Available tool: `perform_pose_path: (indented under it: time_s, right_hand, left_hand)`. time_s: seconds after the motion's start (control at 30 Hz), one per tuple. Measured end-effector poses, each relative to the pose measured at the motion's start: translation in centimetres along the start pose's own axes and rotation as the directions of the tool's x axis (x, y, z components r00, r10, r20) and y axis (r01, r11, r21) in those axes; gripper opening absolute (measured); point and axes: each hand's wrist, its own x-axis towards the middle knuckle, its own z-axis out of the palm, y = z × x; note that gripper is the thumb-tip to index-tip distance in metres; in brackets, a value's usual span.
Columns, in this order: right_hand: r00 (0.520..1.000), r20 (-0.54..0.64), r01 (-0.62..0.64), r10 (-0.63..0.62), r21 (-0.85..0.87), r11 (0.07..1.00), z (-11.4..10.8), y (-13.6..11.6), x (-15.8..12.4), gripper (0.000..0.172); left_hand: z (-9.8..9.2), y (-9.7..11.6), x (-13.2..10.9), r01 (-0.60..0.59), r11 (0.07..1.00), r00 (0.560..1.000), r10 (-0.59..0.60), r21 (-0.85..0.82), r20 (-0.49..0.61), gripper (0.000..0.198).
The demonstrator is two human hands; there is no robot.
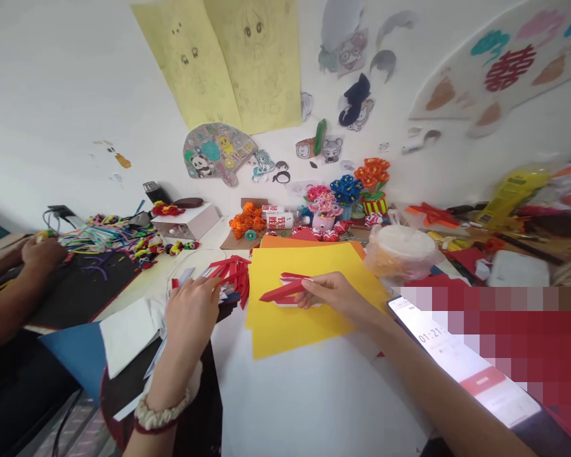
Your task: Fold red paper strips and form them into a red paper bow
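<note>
My right hand [330,293] is closed on folded red paper pieces [282,292], pointed at one end, holding them over yellow paper sheets [295,330]. My left hand [193,311] pinches a red paper strip [228,280] at the edge of a heap of similar folded red pieces [238,270]. Some white and bluish paper bits show among the heap. Beneath the yellow sheets lies a large white sheet [290,393].
At left, a co-worker's hands [45,251] are near colourful pipe cleaners [107,235]. A lit phone [461,362] lies at right, near a bagged white-lidded tub [402,247]. Craft flowers [323,206] and a white box [188,222] stand along the wall.
</note>
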Motion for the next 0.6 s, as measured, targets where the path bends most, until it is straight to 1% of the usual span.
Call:
perform_pose_path:
  time_s: [0.07, 0.17, 0.27, 0.33, 0.43, 0.6]
  right_hand:
    - [1.0, -0.003, -0.001, 0.001, 0.008, 1.0, 0.0, 0.2, 0.1, 0.047]
    - [1.0, 0.007, 0.007, -0.007, 0.01, 1.0, 0.0, 0.4, 0.1, 0.049]
    - [1.0, 0.003, 0.0, 0.0, 0.013, 1.0, 0.0, 0.5, 0.1, 0.05]
    - [1.0, 0.0, -0.005, 0.005, 0.014, 1.0, -0.1, 0.5, 0.1, 0.05]
    - [1.0, 0.009, -0.006, 0.006, 0.009, 1.0, -0.1, 0.4, 0.1, 0.051]
    - [0.999, 0.033, 0.007, -0.007, -0.007, 1.0, -0.2, 0.4, 0.1, 0.05]
  left_hand:
    - [0.6, -1.7, 0.3, -0.011, 0.999, 0.996, 0.007, 0.041, 0.091, 0.032]
    - [1.8, -3.2, 0.4, -0.085, 0.995, 0.988, 0.078, 0.051, 0.131, 0.03]
    - [2.7, -3.7, 0.5, -0.205, 0.978, 0.972, 0.199, 0.035, 0.125, 0.028]
    - [3.0, -3.9, 0.7, -0.252, 0.967, 0.963, 0.247, 0.036, 0.111, 0.025]
    - [3.3, -4.1, 1.0, -0.288, 0.956, 0.955, 0.282, 0.062, 0.093, 0.021]
    - [3.2, -4.2, 1.3, -0.316, 0.941, 0.948, 0.307, 0.121, 0.091, 0.015]
